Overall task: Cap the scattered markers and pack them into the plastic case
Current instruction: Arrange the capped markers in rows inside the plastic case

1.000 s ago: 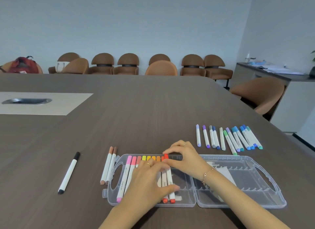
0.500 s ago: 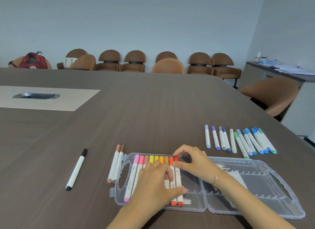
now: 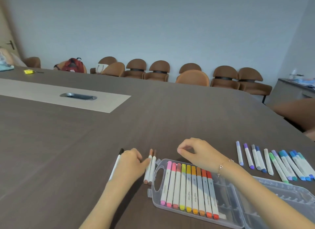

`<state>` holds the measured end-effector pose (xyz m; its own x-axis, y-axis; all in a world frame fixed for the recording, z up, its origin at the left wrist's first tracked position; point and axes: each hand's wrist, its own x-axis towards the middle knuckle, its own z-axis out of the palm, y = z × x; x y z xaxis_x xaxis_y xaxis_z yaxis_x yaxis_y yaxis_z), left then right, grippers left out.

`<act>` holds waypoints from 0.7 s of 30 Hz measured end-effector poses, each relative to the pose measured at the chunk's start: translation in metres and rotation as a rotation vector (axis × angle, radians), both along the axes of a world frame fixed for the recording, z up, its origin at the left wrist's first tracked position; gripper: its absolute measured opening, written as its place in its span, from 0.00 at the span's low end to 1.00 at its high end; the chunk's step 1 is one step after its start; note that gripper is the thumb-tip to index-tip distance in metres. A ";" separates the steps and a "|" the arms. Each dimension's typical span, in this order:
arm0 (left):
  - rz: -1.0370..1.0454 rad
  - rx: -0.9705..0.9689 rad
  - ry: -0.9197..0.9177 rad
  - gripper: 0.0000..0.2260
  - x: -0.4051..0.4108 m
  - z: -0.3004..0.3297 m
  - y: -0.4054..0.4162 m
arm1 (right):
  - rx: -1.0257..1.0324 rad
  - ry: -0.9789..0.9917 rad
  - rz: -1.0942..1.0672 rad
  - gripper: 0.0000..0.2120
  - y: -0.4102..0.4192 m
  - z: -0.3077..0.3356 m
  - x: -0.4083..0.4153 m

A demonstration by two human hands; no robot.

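Case point(image 3: 230, 203): While its left half holds nine markers point(image 3: 188, 186), pink through red, side by side, the remaining slots are bare; packing looks under way, roughly a third done.
Left hand point(image 3: 131, 165): Fingers nearly straight, tips touching the brown pair; no grip closed yet.
Brown pair point(image 3: 150, 170): Capped, lying together on the table just left of the case handle; likely the next to go in. The move calls for pinching them and laying them beside the red.
Right hand point(image 3: 199, 153): Hovers over the case's far edge, fingers loosely curled, holding nothing.
Black marker point(image 3: 121, 152): Beyond the left hand, partly hidden.
Cool row point(image 3: 272, 162): Purples, blues and greens lined up on the table right of the case, unpacked.
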<state>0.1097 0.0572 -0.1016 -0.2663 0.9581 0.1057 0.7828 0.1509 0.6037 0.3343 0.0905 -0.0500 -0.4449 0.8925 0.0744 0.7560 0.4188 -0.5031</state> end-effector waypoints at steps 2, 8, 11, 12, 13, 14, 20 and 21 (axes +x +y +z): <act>-0.035 -0.026 0.026 0.12 0.012 -0.001 0.001 | -0.009 0.019 0.016 0.08 0.005 -0.001 -0.012; -0.046 -0.184 0.000 0.16 0.013 0.004 0.004 | -0.075 0.026 0.011 0.08 0.017 -0.019 -0.020; -0.021 -0.265 -0.042 0.17 0.009 0.005 0.007 | -0.113 0.059 0.006 0.08 0.023 -0.024 -0.022; -0.016 -0.284 -0.067 0.19 0.009 0.005 0.007 | -0.116 0.060 0.006 0.09 0.024 -0.026 -0.024; -0.016 -0.304 -0.081 0.20 0.009 0.005 0.007 | -0.121 0.062 0.006 0.09 0.025 -0.027 -0.026; -0.018 -0.323 -0.090 0.20 0.009 0.005 0.007 | -0.129 0.073 0.011 0.09 0.026 -0.028 -0.030; -0.056 -0.224 -0.204 0.20 0.007 0.020 -0.001 | -0.174 0.277 -0.023 0.16 0.031 -0.028 -0.055; -0.094 -0.191 -0.253 0.20 0.014 0.025 -0.005 | -0.193 0.361 -0.028 0.15 0.028 -0.025 -0.056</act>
